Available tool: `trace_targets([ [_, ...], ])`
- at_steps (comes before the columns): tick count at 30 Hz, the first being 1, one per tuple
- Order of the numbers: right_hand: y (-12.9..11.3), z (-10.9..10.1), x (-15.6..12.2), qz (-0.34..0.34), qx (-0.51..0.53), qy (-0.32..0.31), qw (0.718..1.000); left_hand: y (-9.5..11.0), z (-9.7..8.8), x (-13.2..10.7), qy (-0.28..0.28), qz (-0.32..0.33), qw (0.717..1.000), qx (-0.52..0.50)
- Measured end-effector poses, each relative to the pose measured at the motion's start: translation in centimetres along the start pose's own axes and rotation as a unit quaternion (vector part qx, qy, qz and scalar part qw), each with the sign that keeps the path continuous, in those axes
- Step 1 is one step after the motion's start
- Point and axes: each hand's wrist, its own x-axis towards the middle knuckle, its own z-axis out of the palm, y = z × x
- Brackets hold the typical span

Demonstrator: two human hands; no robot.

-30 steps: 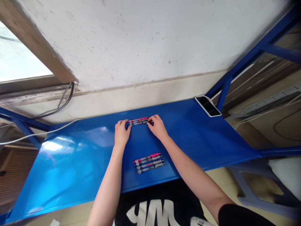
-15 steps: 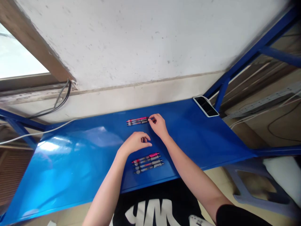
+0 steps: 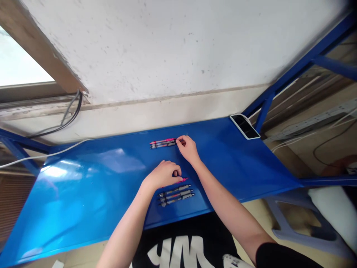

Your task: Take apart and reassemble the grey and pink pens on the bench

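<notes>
Three retractable pens (image 3: 176,196) lie side by side on the blue bench top (image 3: 83,201); a fourth, the pink-tipped pen (image 3: 184,180), sits mostly under the left hand (image 3: 164,175), its fingers curled narrowly over it (whether they grip cannot be told). The right hand (image 3: 188,149) curls at the end of the pen pair (image 3: 163,143) farther along, its hold equally unclear.

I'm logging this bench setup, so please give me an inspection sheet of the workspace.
Surface: glossy blue bench top, with window glare on the left.
Pens: a pink-trimmed pair at the back; three pens side by side nearer the person; a pink-trimmed pen mostly hidden.
Clutter: smartphone at the back right corner.
Hands: right hand at the pair's right end; left hand curled over the hidden pen.
Cables: black cables by the window; white cable at left.
Surroundings: white wall, window, blue steel frame.
</notes>
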Motion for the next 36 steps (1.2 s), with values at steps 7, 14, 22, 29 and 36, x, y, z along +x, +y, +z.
trace_targets([
  [7,-0.1,-0.1,-0.1,-0.002,-0.011,-0.001,1.000,0.7,0.6,0.1,0.043,-0.016,0.997,0.062],
  [14,-1.7,-0.7,-0.5,-0.026,0.008,0.041,0.999,-1.0,-0.5,0.2,0.171,-0.111,0.978,0.041],
  [22,-3.3,0.1,-1.8,-0.009,0.079,-0.195,0.978,-3.7,-2.1,-0.1,0.285,-0.054,0.956,-0.051],
  [29,-2.5,0.3,-1.4,0.030,0.088,-0.127,0.988,-5.2,-2.1,0.1,0.302,-0.057,0.951,-0.037],
  [36,-2.4,0.6,-1.4,0.053,0.127,-0.138,0.981,-5.1,-2.2,-0.2,0.248,-0.050,0.966,-0.056],
])
